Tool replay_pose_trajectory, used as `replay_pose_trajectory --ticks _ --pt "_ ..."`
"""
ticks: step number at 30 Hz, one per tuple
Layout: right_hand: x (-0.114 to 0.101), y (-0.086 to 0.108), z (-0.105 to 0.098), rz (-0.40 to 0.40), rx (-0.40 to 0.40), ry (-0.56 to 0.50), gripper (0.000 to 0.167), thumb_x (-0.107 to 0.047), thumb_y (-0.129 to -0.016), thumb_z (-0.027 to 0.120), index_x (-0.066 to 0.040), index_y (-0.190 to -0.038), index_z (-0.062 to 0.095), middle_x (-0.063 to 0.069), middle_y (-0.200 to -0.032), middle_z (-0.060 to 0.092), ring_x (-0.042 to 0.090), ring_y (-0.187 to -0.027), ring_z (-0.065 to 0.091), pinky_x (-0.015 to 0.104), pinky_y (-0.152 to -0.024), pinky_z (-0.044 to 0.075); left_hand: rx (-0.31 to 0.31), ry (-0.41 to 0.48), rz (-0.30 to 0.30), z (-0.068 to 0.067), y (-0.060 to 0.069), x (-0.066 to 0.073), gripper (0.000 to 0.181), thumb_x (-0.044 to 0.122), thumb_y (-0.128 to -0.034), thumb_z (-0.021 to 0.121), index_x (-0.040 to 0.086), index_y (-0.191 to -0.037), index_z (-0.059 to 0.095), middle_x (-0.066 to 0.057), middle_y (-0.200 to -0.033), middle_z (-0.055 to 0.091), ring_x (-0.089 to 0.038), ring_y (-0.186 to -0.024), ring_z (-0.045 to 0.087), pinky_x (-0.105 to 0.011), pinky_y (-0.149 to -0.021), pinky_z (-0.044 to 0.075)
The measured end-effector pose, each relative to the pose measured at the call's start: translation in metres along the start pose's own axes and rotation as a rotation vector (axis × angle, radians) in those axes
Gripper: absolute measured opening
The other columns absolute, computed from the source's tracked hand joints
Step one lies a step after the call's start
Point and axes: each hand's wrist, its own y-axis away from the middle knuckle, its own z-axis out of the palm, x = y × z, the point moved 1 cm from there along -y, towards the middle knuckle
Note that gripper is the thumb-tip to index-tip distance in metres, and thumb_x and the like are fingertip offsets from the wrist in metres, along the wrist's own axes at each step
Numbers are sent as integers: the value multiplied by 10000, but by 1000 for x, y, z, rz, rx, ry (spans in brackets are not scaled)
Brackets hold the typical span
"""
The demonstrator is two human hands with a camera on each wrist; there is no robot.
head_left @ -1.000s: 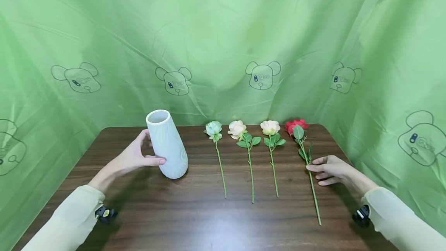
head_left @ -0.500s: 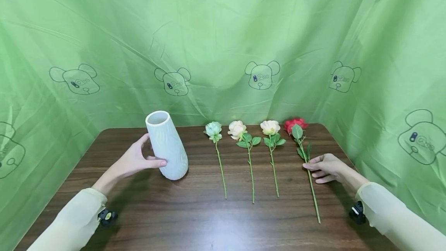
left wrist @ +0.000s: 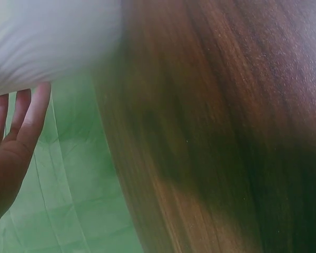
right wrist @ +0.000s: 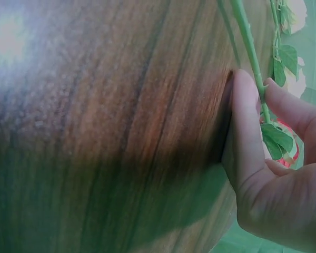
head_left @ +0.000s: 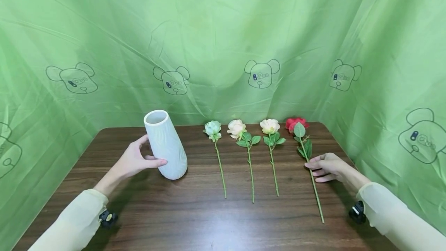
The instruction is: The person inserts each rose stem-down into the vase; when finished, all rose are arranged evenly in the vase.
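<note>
On the left of the head view stands a white ribbed vase [head_left: 168, 146], its mouth facing up. My left hand [head_left: 134, 159] holds its side, with the thumb in front and the fingers partly hidden behind. In the left wrist view the fingertips touch the vase's pale wall [left wrist: 52, 37]. At the far right, a red rose [head_left: 296, 124] has a green stem [right wrist: 246, 34], which my right hand [head_left: 329, 167] pinches between thumb and fingers just below the leaves. Its bloom is at the table's far edge.
Between the hands lie a pale blue-green rose [head_left: 213, 130] and two cream roses, one left [head_left: 237, 129] and one right [head_left: 270, 126], blooms away from me. The brown wooden table [head_left: 195, 220] meets green cloth [head_left: 216, 49] at the back and sides.
My right hand has moved slightly left and closed its fingers on the red rose's stem; the stem's lower end has swung a little right. My left hand stays on the vase.
</note>
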Motion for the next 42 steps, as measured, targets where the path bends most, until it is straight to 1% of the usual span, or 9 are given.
replay_pose_trajectory --ticks 4,13,17,21,25,31,34,39,42 --pt "0 0 0 5 2 -9 496 -190 -940 735 95 -1258 484 62 -936 628 208 -822 639 404 -725 601 -7 -10 -2 0 -1 0 779 71 -758 904 37 -1406 473 -227 -1199 603 -329 -887 732 -402 -771 595" --pt "-1 1 0 12 1 -20 473 -178 -941 736 89 -1253 501 74 -945 639 213 -830 647 403 -730 602 -27 9 -11 0 -1 2 787 69 -763 900 51 -1416 461 -226 -1225 601 -348 -911 726 -407 -778 594" --pt "-3 3 -1 -2 -13 -17 523 -161 -948 721 123 -1298 456 61 -936 660 212 -827 646 396 -731 602 -34 7 -2 0 -2 3 776 70 -765 898 44 -1408 464 -223 -1218 607 -336 -909 724 -411 -779 594" --pt "-5 5 -2 -14 -9 -33 585 -117 -949 713 121 -1364 376 49 -913 692 209 -800 657 394 -711 603 -43 5 -3 0 -5 3 766 77 -759 904 59 -1395 478 -218 -1205 610 -336 -918 718 -417 -781 593" --pt "-7 7 -2 -32 -28 -60 629 -70 -944 708 91 -1416 323 60 -923 720 207 -793 681 403 -706 604 -76 2 -30 -2 -6 6 776 83 -761 904 44 -1395 458 -229 -1212 591 -336 -917 719 -424 -780 593" --pt "-15 13 -6 -65 -41 -74 592 -82 -939 721 81 -1391 375 79 -958 727 198 -799 687 401 -732 603 -135 -63 -75 -10 -10 17 773 135 -754 915 112 -1392 478 -146 -1234 627 -336 -1075 638 -412 -827 573" --pt "-19 15 -9 -73 -47 -74 584 -100 -942 724 76 -1386 388 84 -991 722 202 -815 688 400 -756 600 -153 -80 -98 -11 -12 20 783 156 -753 916 125 -1401 477 -123 -1237 644 -337 -1118 614 -403 -857 554" --pt "-25 19 -11 -96 -60 -66 572 -126 -951 719 68 -1389 406 87 -1032 712 210 -844 690 402 -782 596 -136 -119 -134 -11 -11 17 822 215 -739 933 134 -1414 471 -103 -1231 651 -300 -1110 610 -380 -859 542" --pt "-28 22 -9 -106 -68 -65 553 -142 -956 719 52 -1380 421 82 -1046 705 207 -856 685 400 -786 595 -118 -113 -154 -12 -10 15 828 213 -726 940 138 -1410 479 -108 -1216 661 -289 -1095 623 -367 -856 541"
